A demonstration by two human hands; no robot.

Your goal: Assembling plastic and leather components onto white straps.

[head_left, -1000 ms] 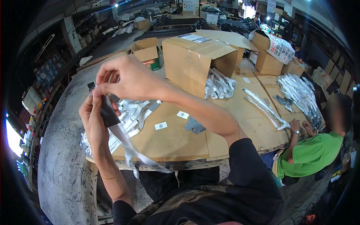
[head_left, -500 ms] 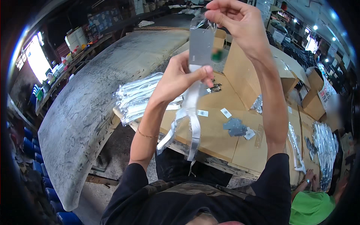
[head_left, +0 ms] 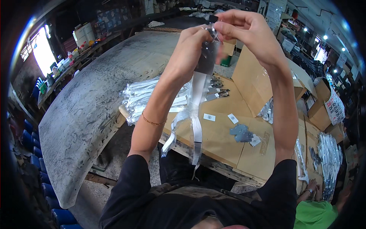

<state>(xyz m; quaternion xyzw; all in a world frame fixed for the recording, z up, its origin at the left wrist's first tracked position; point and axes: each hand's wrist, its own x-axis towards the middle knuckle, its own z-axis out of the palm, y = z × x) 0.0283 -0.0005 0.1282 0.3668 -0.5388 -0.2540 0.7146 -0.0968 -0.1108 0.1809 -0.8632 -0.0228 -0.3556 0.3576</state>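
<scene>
A long clear plastic sleeve (head_left: 207, 61) with a dark grey card in its upper part and white flat straps (head_left: 197, 91) below hangs in front of me. My left hand (head_left: 188, 47) is closed on its upper end, fingertips near the top. Beside it my right hand (head_left: 248, 32) pinches the very top between thumb and finger. Lower down, the straps part into two dangling tails. Behind my left forearm a pile of similar bagged white straps (head_left: 143, 95) lies on the cardboard-covered table (head_left: 217, 141).
Grey cards (head_left: 241, 133) and small white labels (head_left: 209, 117) lie on the cardboard. An open carton (head_left: 251, 80) stands beyond my right forearm. More bagged straps (head_left: 329, 156) lie at right, near a person in a green shirt (head_left: 316, 214). A worn, curved tabletop (head_left: 91, 99) fills the left.
My left hand has moved up the sleeve to its top, next to my right hand. My right hand has come down slightly, and the grey card is now partly covered.
</scene>
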